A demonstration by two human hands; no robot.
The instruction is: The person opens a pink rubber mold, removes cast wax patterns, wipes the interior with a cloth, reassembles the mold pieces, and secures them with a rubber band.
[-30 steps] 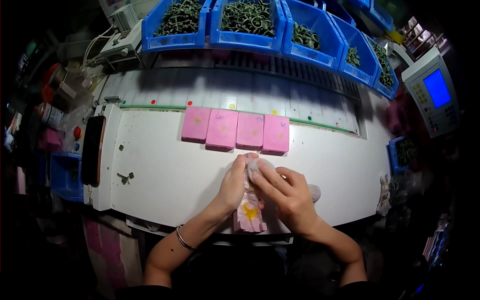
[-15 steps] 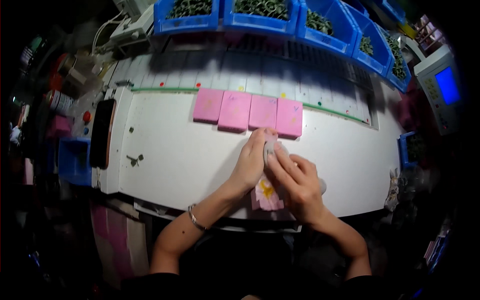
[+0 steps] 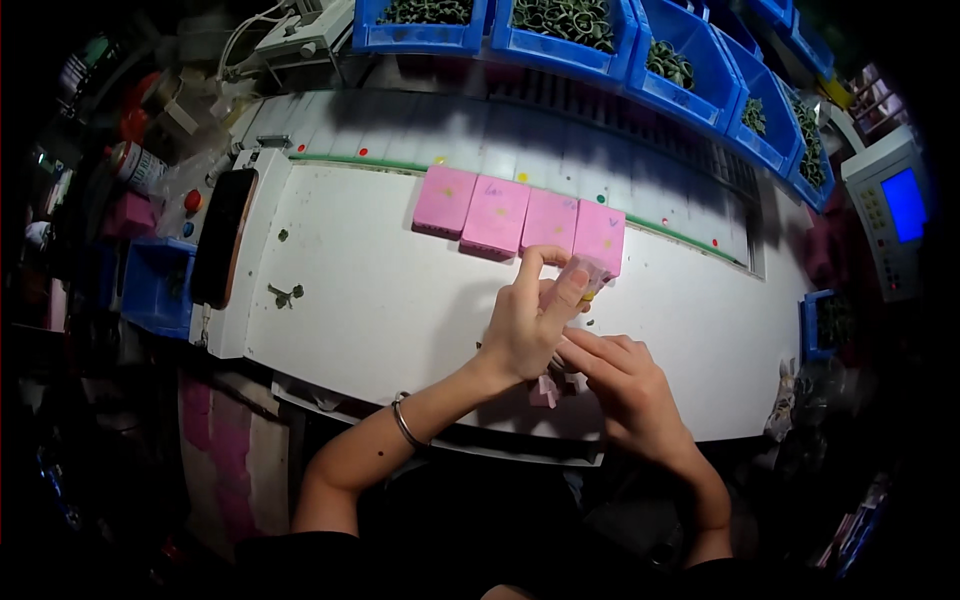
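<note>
My left hand (image 3: 525,325) is closed on a pale pink, flexible piece that looks like a rubber mould (image 3: 544,391). Its thumb and bent index finger grip the upper end, where a small yellow patch shows. My right hand (image 3: 625,385) is at the lower right of it, fingers pressed together and fingertips against the piece below my left thumb; its own thumb is hidden. The lower end hangs out below my hands. Just beyond them, several pink rectangular blocks (image 3: 497,215) lie side by side, with faint pen marks on top.
A white worktop (image 3: 370,300) carries small green scraps (image 3: 287,296). At the left lie a phone (image 3: 224,238) and a blue bin (image 3: 160,290). Blue bins (image 3: 420,38) of small green pieces line the back. A device with a blue screen (image 3: 903,205) stands at the right.
My left hand has turned, its thumb now across the upper end of the pink piece. My right hand has shifted lower. The grey rounded thing by my right hand no longer shows. The view has shifted slightly.
</note>
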